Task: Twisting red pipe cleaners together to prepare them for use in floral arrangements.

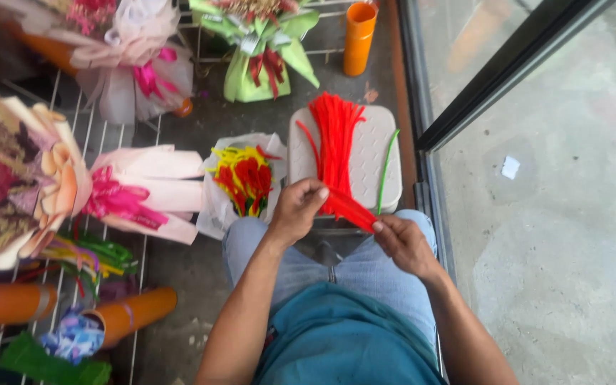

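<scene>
The red pipe cleaners lie on a pale stool just beyond the knees, their long axis running near to far. The left hand pinches their near end closed; the right hand grips the same ends from the right. A green pipe cleaner lies beside them. Left of the stool, a white bag holds red and yellow pieces.

A grey concrete floor is seen below, stained and scuffed. On the right, a dark metal door frame with glass is set along a floor track, and a paler, daylit pavement is seen beyond it, with a small white scrap lying on it. On the left, white wire racks are laid out. At the far side, an orange tube is stood upright.
</scene>
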